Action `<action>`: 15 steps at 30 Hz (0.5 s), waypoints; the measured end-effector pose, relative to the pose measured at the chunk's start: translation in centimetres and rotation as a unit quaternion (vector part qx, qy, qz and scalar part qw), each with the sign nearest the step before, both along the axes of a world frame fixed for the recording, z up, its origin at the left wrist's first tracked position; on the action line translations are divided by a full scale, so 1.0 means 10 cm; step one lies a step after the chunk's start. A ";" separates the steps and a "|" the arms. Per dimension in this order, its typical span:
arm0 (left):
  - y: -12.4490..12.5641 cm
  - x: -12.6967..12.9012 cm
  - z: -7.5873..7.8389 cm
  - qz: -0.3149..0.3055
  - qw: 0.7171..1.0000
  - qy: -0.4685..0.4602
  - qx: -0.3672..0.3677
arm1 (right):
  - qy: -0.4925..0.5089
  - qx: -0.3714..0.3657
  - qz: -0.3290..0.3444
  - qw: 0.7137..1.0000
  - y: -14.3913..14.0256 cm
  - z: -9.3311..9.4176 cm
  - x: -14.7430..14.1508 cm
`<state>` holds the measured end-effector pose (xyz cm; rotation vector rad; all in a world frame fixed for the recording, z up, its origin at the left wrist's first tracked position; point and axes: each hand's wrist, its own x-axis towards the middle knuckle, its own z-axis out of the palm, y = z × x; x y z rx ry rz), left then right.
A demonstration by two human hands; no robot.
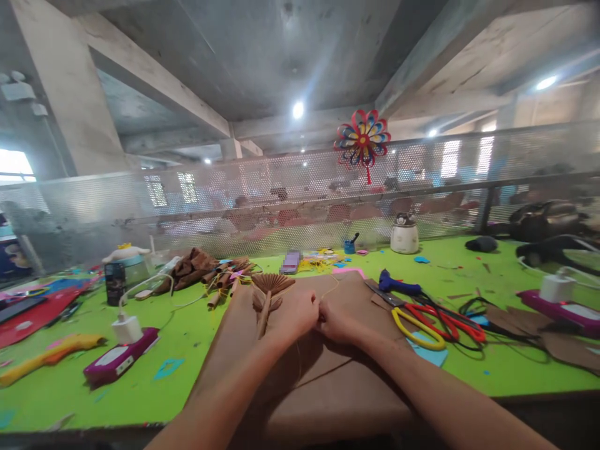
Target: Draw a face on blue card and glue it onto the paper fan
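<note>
My left hand (304, 311) and my right hand (334, 317) meet over a large sheet of brown paper (347, 381), both closed with knuckles almost touching. A thin yellowish string (335, 289) loops out from between them, and a fine strand also hangs below the left hand. The fingertips are mostly hidden, so the exact grip is unclear. Just left of my left hand lies a brown paper piece with a pleated fan top and rolled stem (265, 306). To the right, yellow-handled scissors (419, 329) and red-handled scissors (452, 322) lie by a blue-handled tool (398, 284).
Crumpled brown paper (194, 269) and small paper rolls (225, 281) lie back left. Purple power strips (122, 356) with white plugs sit at both sides. A white jar (404, 236) stands near the perforated metal screen (281, 212), where a colourful flower ornament (362, 140) hangs.
</note>
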<state>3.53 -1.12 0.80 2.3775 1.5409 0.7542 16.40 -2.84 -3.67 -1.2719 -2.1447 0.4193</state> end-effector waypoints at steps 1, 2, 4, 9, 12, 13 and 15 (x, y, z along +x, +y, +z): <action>0.03 0.03 -0.07 -0.002 1.000 0.001 -0.005 | 0.001 0.004 0.006 1.000 0.01 0.00 0.01; 0.06 0.04 -0.14 -0.004 1.000 0.001 -0.010 | 0.001 0.007 0.012 1.000 0.02 0.01 0.02; 0.12 0.03 -0.27 -0.006 1.000 0.002 -0.023 | -0.005 0.009 0.021 1.000 0.04 0.03 0.04; 0.25 -0.04 -0.42 -0.024 0.998 0.014 -0.053 | -0.026 -0.003 0.001 1.000 0.06 0.06 0.07; 0.29 -0.04 -0.43 -0.032 0.997 0.009 -0.065 | -0.041 -0.013 -0.018 0.999 0.06 0.08 0.05; 0.30 -0.04 -0.43 -0.034 0.997 0.008 -0.068 | -0.047 -0.017 -0.021 0.999 0.06 0.09 0.04; 0.31 -0.03 -0.42 -0.041 0.996 0.008 -0.073 | -0.058 -0.028 -0.023 0.998 0.05 0.12 0.02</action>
